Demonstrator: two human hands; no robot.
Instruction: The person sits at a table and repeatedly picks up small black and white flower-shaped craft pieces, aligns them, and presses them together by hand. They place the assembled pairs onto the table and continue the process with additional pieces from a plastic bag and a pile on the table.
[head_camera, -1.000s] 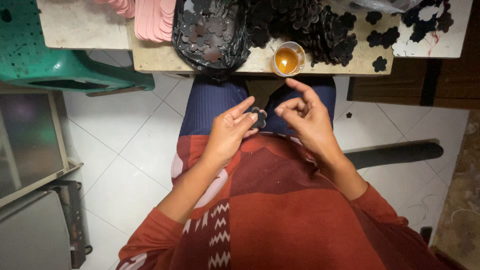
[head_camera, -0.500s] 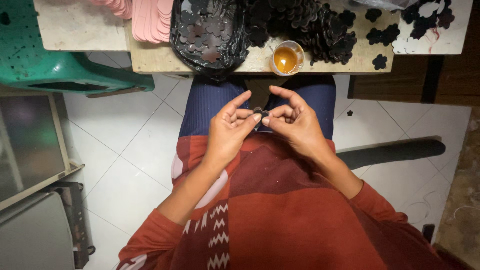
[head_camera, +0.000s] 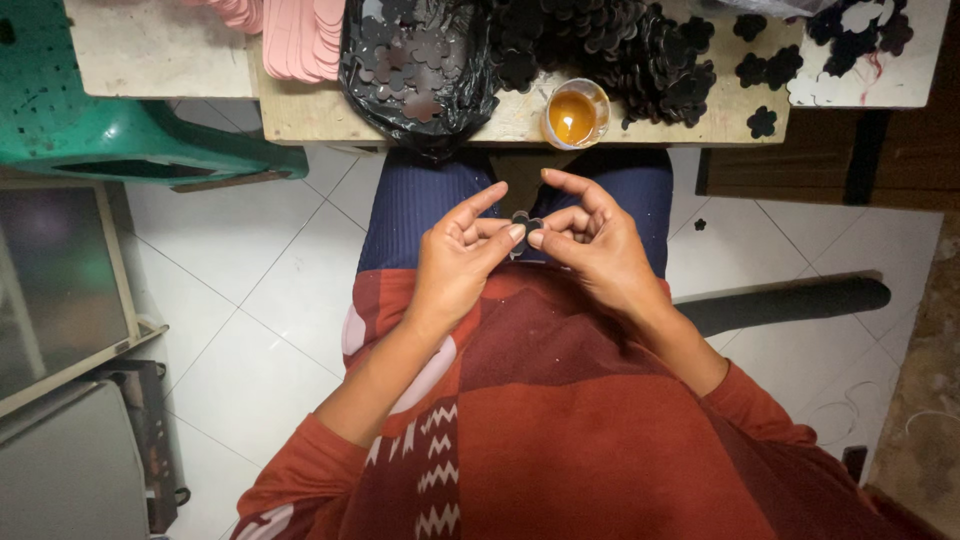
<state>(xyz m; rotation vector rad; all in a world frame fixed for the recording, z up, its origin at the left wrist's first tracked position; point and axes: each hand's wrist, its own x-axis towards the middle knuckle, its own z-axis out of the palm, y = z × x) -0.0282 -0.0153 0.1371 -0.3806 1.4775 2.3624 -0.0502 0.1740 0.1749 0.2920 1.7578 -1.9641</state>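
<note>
While the person sits with both hands raised over the lap, the head view looks straight down on a small dark flower-shaped cutout (head_camera: 522, 224) held between them. The left hand (head_camera: 462, 250) pinches it from one side with thumb and forefinger pressed together on its edge, the other fingers fanned upward; the right hand (head_camera: 590, 240) pinches the opposite side the same way, its forefinger arched over the top. Held like this, close to the body and below the eyes, the piece seems placed for fine fingertip work, perhaps pressing two layers together, though I cannot tell how many layers there are.

Taking the cutout as the landmark, a small clear cup of amber liquid (head_camera: 574, 115) stands just beyond it, at the near edge of the wooden table (head_camera: 300, 118), likely kept there for an easy reach. Beyond the cup and to its right lies a heap of dark flower cutouts (head_camera: 620, 50); beyond and to the left, a black plastic bag (head_camera: 415, 65) holds more. Further left sits a stack of pink pieces (head_camera: 295, 35).

Open room lies between table edge and hands, over the blue-clad knees. Left of the cutout is bare white tile floor (head_camera: 240, 290) and a green plastic chair (head_camera: 110, 130); right of it, a dark bar (head_camera: 790, 300) crosses the floor.
</note>
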